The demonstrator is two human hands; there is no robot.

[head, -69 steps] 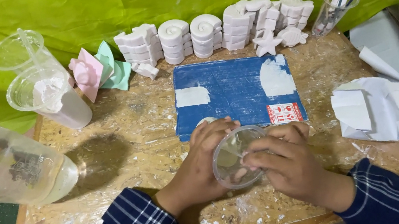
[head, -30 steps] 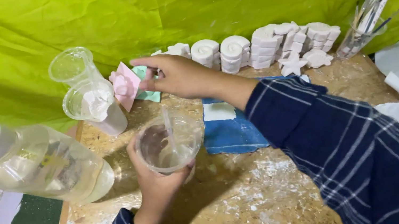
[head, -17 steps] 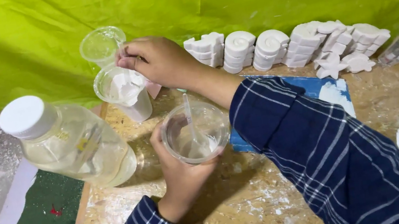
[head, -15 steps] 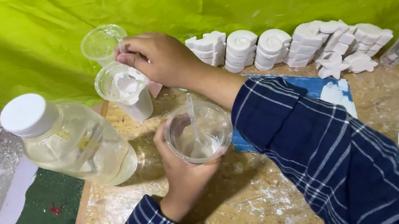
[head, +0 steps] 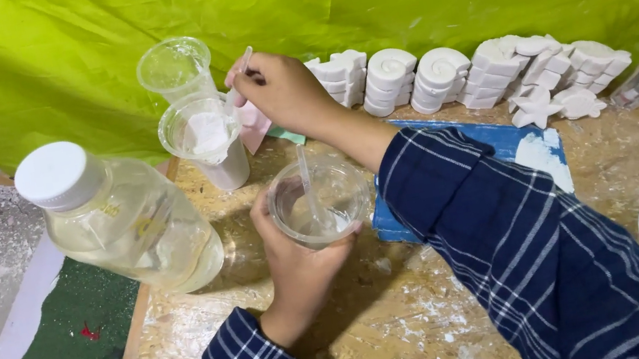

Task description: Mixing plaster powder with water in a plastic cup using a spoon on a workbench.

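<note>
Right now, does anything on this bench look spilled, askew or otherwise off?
Yes: white powder is spilled across the board near its front edge, with white smears on the blue mat. Nothing looks tipped: the bottle stands capped, and the left hand holds its cup level.

bottle [head: 124, 225] left on desk [head: 479, 308] | cup of powder [head: 208, 142] behind held cup [head: 319, 201], empty cup [head: 174, 68] behind that | plaster casts [head: 474, 71] in row along back | mat [head: 535, 148] right of held cup
</note>
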